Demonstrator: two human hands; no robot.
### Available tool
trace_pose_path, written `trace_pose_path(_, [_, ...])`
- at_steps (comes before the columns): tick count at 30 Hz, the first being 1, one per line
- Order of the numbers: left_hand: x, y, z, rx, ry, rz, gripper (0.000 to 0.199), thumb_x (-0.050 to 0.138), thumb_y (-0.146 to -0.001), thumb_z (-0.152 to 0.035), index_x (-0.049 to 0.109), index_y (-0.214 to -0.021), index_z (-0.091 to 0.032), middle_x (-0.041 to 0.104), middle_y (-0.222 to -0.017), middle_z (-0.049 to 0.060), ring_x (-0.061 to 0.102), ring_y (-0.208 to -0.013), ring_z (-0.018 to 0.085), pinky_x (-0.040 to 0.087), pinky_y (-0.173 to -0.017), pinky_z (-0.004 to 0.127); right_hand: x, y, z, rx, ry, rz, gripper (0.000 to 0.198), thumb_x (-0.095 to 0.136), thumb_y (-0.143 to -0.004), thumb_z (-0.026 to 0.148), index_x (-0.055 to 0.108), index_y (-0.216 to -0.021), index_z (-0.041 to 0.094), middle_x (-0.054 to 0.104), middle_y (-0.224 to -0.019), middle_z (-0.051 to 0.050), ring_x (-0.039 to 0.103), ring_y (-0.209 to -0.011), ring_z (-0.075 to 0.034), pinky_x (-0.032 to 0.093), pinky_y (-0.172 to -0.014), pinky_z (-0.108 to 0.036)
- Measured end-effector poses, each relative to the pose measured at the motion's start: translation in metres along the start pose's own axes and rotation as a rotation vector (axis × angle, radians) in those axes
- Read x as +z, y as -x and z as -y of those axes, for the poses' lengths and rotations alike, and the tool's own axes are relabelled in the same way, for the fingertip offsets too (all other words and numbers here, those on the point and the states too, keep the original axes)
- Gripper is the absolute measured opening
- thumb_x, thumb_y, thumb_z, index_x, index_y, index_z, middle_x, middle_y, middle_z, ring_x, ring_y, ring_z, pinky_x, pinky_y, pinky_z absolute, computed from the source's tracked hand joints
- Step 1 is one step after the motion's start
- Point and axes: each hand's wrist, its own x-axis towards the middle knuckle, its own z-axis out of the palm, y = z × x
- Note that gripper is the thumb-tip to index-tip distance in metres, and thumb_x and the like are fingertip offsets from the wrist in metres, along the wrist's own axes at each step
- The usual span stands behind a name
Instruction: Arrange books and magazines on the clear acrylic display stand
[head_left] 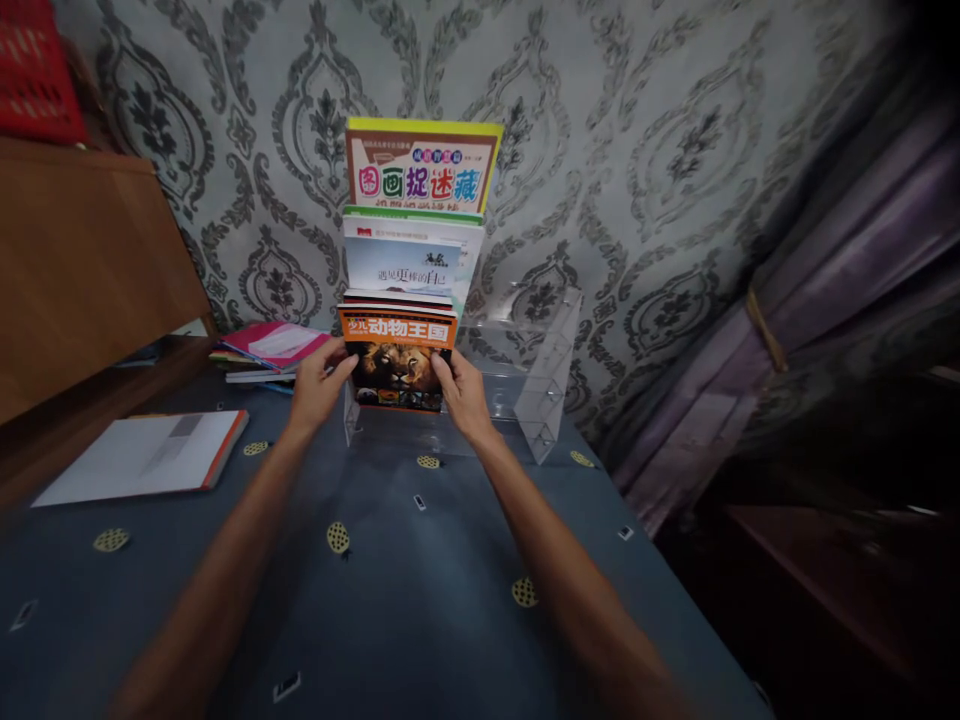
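Both hands grip a book with an orange title band and a lion's face on its cover (397, 365). My left hand (319, 385) holds its left edge, thumb on the front; my right hand (463, 392) holds the right edge the same way. The book stands upright at the front of a clear tiered book rack (544, 400), on its left side. Behind it rise a pale blue-and-white book (405, 262) and, highest, a book with a yellow top edge and colourful title characters (424, 170). The fingers behind the lion book are hidden.
A white-backed book with an orange spine (150, 455) lies at the left on the blue patterned tablecloth (420, 580). Further back is a stack of books with a pink one on top (274, 342). A wooden cabinet (90, 270) borders the left; a purple curtain (720, 400) hangs right.
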Motion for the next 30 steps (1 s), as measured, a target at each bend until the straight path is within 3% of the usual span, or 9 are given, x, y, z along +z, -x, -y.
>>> trace_pose_path(7, [-0.003, 0.003, -0.004, 0.01, -0.052, 0.001, 0.031, 0.062, -0.082, -0.038, 0.069, -0.104, -0.017, 0.068, -0.09, 0.004, 0.061, -0.084, 0.019, 0.05, -0.071, 0.028, 0.0, 0.001, 0.004, -0.02, -0.001, -0.027, 0.041, 0.047, -0.096, 0.048, 0.069, -0.114, 0.019, 0.073, -0.103, -0.007, 0.064, -0.093, -0.022, 0.048, -0.084, -0.033])
trace_pose_path(15, [-0.009, 0.003, 0.0, 0.013, -0.084, 0.041, 0.03, 0.061, -0.083, -0.036, 0.069, -0.104, -0.017, 0.07, -0.09, 0.004, 0.062, -0.081, 0.019, 0.049, -0.07, 0.028, 0.005, 0.006, -0.001, -0.007, 0.076, -0.012, 0.039, 0.046, -0.097, 0.049, 0.07, -0.103, 0.02, 0.073, -0.088, -0.005, 0.062, -0.082, -0.021, 0.048, -0.076, -0.032])
trace_pose_path(23, [-0.012, 0.005, -0.001, 0.101, -0.414, 0.03, 0.011, 0.063, -0.083, -0.024, 0.069, -0.091, -0.018, 0.068, -0.079, 0.003, 0.06, -0.074, 0.018, 0.044, -0.071, 0.03, 0.001, 0.006, -0.003, 0.001, 0.097, -0.018, 0.034, 0.06, -0.09, 0.049, 0.071, -0.105, 0.02, 0.077, -0.099, -0.008, 0.067, -0.084, -0.024, 0.049, -0.076, -0.034])
trace_pose_path(30, [-0.012, 0.006, -0.002, 0.088, -0.384, 0.049, 0.007, 0.062, -0.086, -0.025, 0.065, -0.088, -0.019, 0.065, -0.076, 0.001, 0.058, -0.07, 0.016, 0.041, -0.065, 0.028, -0.003, 0.004, 0.0, -0.015, 0.134, 0.006, 0.031, 0.061, -0.09, 0.044, 0.073, -0.107, 0.021, 0.078, -0.103, -0.008, 0.068, -0.086, -0.024, 0.049, -0.077, -0.033])
